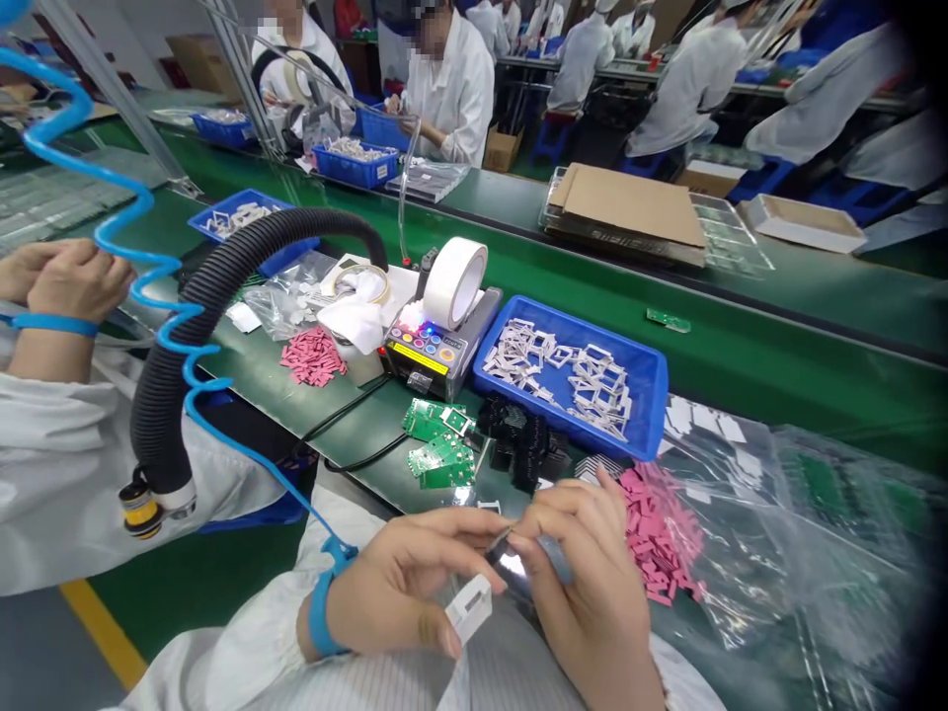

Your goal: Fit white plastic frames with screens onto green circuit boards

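Observation:
My left hand (392, 583), with a blue strap at its wrist, grips a small white plastic frame (472, 609) between thumb and fingers. My right hand (585, 568) pinches a small, shiny, dark-edged flat piece (513, 563) that reflects light; its kind cannot be told. Fingertips of both hands meet at the top edge of this piece, and part of it is hidden behind the right fingers. Just beyond the hands lie green circuit boards (442, 464) and a cluster of black parts (527, 444). Pink pieces (656, 528) are heaped to the right of my right hand.
A blue bin (659, 395) holds white frames. Left of it, a tape roll (451, 281) stands on a control box (422, 370). A black hose (274, 227) and coiled blue cord (178, 267) cross the left side. A co-worker's hands (70, 281) are at far left; clear bags (748, 533) lie right.

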Demonstrator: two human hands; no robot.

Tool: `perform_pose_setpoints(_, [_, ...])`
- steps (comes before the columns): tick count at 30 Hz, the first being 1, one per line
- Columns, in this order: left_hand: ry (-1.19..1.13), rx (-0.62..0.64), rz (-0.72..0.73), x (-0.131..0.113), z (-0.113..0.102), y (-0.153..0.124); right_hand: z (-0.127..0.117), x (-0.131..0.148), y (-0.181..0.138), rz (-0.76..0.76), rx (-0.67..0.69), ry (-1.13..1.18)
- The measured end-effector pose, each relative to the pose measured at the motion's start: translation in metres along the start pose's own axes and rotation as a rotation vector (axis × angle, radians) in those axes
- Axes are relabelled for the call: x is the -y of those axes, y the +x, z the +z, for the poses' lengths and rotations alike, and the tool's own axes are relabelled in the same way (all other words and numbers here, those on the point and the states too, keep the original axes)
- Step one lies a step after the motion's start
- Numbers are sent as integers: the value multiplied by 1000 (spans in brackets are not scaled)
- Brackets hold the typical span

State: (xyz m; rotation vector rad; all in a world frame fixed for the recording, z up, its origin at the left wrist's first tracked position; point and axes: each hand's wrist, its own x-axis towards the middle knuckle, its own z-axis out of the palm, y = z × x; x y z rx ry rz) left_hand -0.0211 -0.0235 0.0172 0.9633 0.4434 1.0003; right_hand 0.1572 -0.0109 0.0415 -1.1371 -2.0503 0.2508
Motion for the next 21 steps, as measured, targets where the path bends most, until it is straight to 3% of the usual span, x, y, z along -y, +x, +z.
perform_pose_setpoints(8, [-52, -220, -122, 10, -11, -6, 15, -5, 10, -17, 102, -8])
perform_pose_setpoints(12, [-206, -359, -107, 8, -24, -8, 25, -8, 1, -7, 270, 135])
perform_pose_setpoints(15, [-262, -478, -29, 1, -38, -9, 50, -17, -15, 36, 453, -2])
perform_pose_setpoints(18, [-309, -500, -11, -2, -47, -11, 73, -28, -24, 63, 534, -209])
perform_pose_setpoints(21, [-351, -438, -64, -2, -47, -12, 77, -35, -20, 76, 482, -244])
